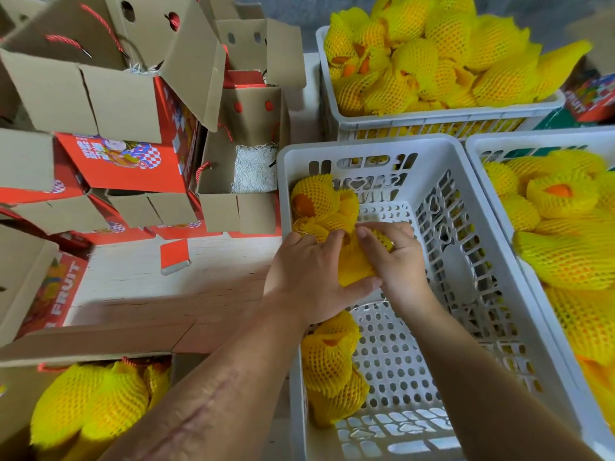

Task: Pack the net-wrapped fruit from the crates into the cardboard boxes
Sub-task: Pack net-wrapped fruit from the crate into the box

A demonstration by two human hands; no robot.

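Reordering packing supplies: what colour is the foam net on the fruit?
Bright yellow net, over orange fruit; clearest in the head view.

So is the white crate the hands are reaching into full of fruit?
No. The middle crate shows mostly bare perforated floor, with only a few net-wrapped fruit along its left side, one gripped by the left hand and right hand.

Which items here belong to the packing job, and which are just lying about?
Job: both hands, left hand and right hand, gripping a net-wrapped fruit; near-empty crate; full crates; part-filled box; empty box with shredded paper.
Lying about: loose red card scrap.
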